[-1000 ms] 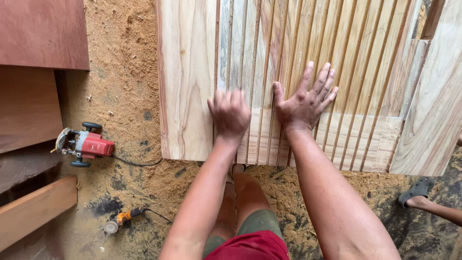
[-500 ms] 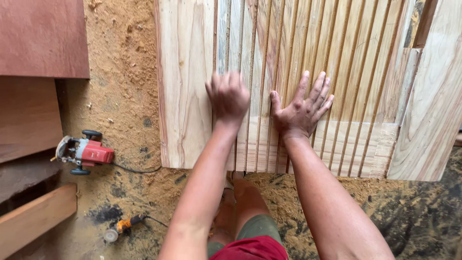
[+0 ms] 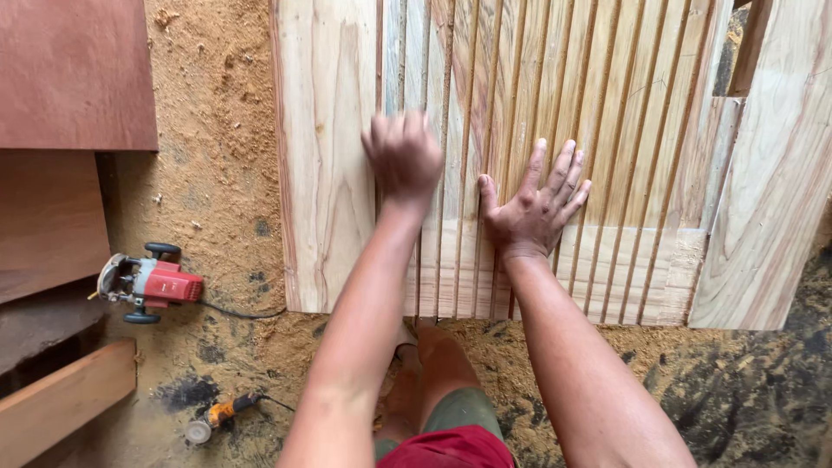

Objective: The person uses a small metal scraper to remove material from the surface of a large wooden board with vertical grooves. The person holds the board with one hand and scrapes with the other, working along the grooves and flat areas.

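Both hands rest on a slatted wooden panel (image 3: 537, 130) lying on the floor. Left hand (image 3: 403, 156) is blurred, fingers curled loosely over the slats, gripping nothing; right hand (image 3: 533, 208) lies flat, fingers spread. Risk, as I judge it: thin slats could pinch a fingertip or leave splinters if a palm slides along the grain, and the panel could shift on loose sawdust (image 3: 217, 130). A red router (image 3: 147, 282) and a small orange grinder (image 3: 217, 416) sit nearby, cords trailing. Brown boards (image 3: 69, 78) lie at the left.
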